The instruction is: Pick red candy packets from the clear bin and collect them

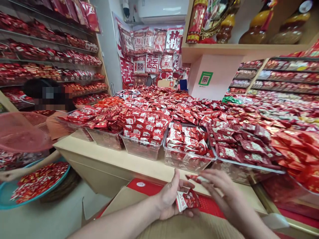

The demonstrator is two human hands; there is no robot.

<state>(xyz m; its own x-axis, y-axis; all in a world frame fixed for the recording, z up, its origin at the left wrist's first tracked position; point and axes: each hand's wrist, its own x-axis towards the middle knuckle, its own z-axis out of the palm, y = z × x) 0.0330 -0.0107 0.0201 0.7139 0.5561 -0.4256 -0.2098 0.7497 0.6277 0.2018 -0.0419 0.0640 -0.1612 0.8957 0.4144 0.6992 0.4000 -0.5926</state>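
Observation:
My left hand (167,199) is turned palm up, thumb raised, and holds a small red-and-white candy packet (185,200) across its fingers. Just to its right is my right hand (223,186), slightly blurred, with a second red packet (195,178) at its fingertips. Both hands are above a cardboard box (149,229) with a red panel, close to the counter's front. Beyond them stands a clear plastic bin (188,161) filled with red-and-white packets. To its left is another clear bin (141,149) of similar packets.
More bins, including one of dark red packets (230,151), line the wooden counter (107,159). At left, a person (57,122) reaches over a blue basin (67,172) of packets beside a pink basket (22,131). A shelf (214,49) overhangs at upper right.

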